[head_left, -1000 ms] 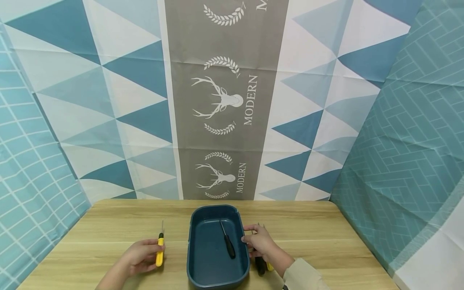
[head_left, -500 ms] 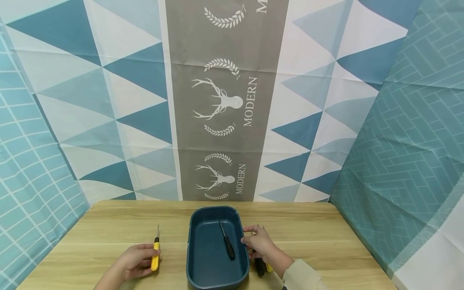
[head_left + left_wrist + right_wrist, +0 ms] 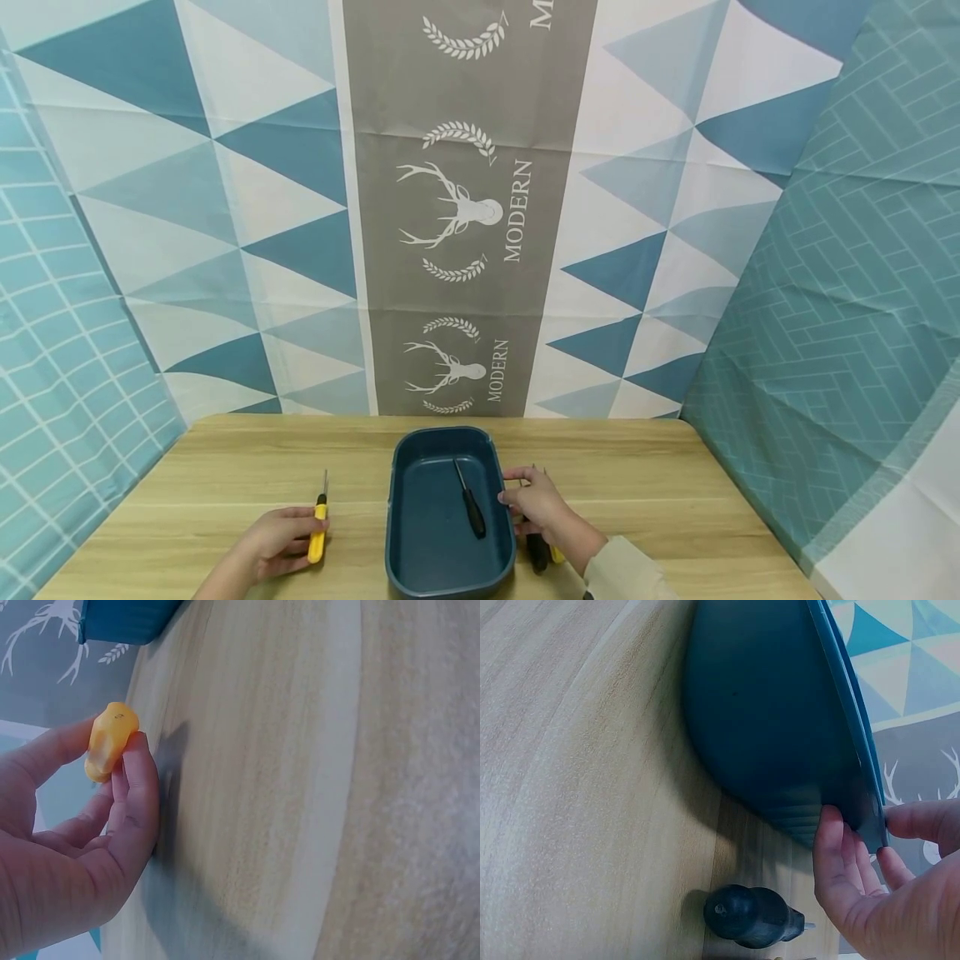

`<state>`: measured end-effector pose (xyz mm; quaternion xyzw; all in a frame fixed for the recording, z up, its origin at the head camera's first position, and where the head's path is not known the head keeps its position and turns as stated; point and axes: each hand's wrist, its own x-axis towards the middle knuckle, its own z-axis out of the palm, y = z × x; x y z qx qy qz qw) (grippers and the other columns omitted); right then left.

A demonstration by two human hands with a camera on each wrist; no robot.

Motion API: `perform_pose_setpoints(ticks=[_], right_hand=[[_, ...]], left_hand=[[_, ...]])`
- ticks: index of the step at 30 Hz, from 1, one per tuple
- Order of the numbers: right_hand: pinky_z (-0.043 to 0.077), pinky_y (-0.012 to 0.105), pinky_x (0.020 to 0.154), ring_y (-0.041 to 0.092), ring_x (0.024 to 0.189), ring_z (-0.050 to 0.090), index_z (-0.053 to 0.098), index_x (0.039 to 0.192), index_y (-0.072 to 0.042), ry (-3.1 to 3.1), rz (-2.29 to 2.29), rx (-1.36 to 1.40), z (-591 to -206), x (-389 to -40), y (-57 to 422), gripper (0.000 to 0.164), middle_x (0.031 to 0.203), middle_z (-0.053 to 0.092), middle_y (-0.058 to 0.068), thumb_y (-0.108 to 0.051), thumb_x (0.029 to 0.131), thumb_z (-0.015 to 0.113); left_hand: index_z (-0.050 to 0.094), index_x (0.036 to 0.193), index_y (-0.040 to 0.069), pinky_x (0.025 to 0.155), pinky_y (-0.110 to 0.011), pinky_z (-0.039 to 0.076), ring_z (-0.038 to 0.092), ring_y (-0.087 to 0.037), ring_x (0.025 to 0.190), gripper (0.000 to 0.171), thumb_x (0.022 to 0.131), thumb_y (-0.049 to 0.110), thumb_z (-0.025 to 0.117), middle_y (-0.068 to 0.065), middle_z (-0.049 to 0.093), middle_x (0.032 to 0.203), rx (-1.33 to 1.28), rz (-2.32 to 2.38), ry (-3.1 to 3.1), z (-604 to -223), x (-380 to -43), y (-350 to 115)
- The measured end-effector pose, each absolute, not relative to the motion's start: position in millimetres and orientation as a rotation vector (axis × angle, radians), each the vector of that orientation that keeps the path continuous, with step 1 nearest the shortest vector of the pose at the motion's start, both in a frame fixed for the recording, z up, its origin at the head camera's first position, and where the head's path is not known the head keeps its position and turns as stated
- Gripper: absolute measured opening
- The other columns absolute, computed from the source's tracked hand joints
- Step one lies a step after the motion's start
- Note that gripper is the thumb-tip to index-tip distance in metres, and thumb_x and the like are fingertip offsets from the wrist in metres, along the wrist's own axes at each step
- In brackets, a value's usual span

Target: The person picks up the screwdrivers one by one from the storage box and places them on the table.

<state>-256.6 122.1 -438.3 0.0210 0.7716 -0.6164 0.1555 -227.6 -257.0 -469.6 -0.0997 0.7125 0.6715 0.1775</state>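
Note:
My left hand [image 3: 281, 542] pinches a screwdriver with a yellow handle [image 3: 318, 533], left of the blue plastic bin. The screwdriver's thin shaft points away from me. In the left wrist view the handle's end [image 3: 114, 739] shows between thumb and fingers, above the table. On the right, my right hand [image 3: 538, 502] grips the rim of the blue bin [image 3: 427, 554], fingers against the outer wall in the right wrist view. A black-handled screwdriver [image 3: 474, 512] lies inside the bin. Beneath my right hand lie another black-handled screwdriver [image 3: 750, 915] and a yellow-handled tool [image 3: 557, 554], both partly hidden.
The wooden table [image 3: 247, 467] runs back to a wall covering [image 3: 450, 275] with triangles and deer heads. Tiled blue cloth [image 3: 67, 358] borders the left side, and a green patterned cloth [image 3: 825, 350] the right.
My left hand has shifted slightly left and nearer to me, carrying the yellow-handled screwdriver away from the bin. My right hand stays on the bin's rim.

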Motion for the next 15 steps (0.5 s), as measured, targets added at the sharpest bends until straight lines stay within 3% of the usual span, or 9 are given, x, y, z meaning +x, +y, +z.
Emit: perform_pose_setpoints(ticks=[15], right_hand=[[0.049, 0.029, 0.055, 0.017, 0.067, 0.058, 0.046, 0.129, 0.000, 2.214, -1.766, 0.053, -437.2, -255.7, 122.3, 0.043, 0.090, 0.062, 0.012, -0.007, 0.088, 0.059]], left_hand=[[0.041, 0.123, -0.016, 0.063, -0.030, 0.055, 0.064, -0.012, 0.069, 0.053, 0.084, 0.009, 0.065, -0.002, 0.069, 0.078, -0.478, 1.771, 2.223, -469.5, -228.5, -251.8]])
